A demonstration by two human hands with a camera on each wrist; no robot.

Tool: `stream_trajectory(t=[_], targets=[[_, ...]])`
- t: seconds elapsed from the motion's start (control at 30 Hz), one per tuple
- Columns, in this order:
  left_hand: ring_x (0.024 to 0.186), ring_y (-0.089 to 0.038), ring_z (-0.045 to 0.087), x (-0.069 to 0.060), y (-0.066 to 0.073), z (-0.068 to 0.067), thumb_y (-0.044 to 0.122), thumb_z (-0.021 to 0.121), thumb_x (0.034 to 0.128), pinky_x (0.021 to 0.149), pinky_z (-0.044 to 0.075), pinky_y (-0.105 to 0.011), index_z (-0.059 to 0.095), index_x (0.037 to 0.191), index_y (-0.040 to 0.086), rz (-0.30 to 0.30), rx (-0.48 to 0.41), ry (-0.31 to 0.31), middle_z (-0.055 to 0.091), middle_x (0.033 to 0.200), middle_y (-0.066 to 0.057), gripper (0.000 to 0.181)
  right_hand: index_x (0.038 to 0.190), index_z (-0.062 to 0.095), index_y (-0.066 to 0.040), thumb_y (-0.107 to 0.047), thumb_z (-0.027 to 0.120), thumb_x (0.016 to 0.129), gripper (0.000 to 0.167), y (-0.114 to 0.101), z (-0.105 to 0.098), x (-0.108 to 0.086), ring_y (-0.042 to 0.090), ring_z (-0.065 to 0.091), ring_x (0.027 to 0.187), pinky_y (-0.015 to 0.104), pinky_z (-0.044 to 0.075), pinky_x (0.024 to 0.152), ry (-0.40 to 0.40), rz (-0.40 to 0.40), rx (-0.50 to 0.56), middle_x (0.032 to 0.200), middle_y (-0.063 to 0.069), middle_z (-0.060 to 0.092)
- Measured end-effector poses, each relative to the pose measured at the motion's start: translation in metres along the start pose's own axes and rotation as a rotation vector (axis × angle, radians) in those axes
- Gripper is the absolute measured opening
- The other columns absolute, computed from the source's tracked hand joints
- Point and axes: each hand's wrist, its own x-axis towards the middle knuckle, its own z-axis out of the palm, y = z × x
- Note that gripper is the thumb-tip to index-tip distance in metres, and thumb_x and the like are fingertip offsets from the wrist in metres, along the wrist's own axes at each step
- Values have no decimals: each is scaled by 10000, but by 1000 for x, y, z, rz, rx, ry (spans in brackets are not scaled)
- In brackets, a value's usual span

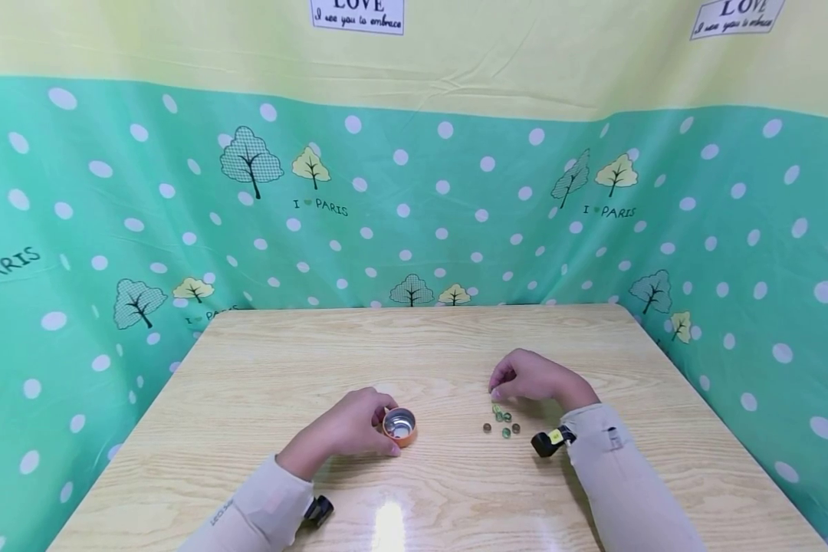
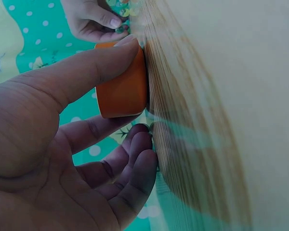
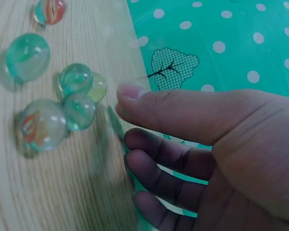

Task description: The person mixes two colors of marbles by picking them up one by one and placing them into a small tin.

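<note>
My left hand (image 1: 354, 423) holds a small round orange cup (image 1: 404, 442) with a shiny metallic inside, upright on the table. In the left wrist view the thumb lies along the orange wall (image 2: 121, 94), while the other fingers rest beyond and beside it. My right hand (image 1: 533, 376) is low over the table, just behind a cluster of glass marbles (image 1: 500, 417). A dark green marble (image 2: 119, 30) shows between its thumb and a finger in the left wrist view. From the right wrist, that pinch is hidden behind the thumb (image 3: 173, 113).
Several loose marbles lie in front of the right hand, among them a green one (image 3: 28, 57) and one with orange swirls (image 3: 43, 125). The wooden table (image 1: 414, 345) meets a green dotted curtain (image 1: 441, 176) at the back and sides. Black wrist cameras (image 1: 550, 442) hang under both sleeves.
</note>
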Motion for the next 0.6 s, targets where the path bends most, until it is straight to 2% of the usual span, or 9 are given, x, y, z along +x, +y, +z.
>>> stream_trajectory(t=[0.6], targets=[[860, -187, 531, -1, 1, -1, 302, 972, 699, 737, 457, -352, 719, 1128, 118, 8, 2, 0, 611, 958, -17, 531, 954, 763, -230, -234, 823, 897, 83, -14, 1, 2, 134, 631, 886, 355, 531, 834, 70, 9, -3, 936, -83, 706]])
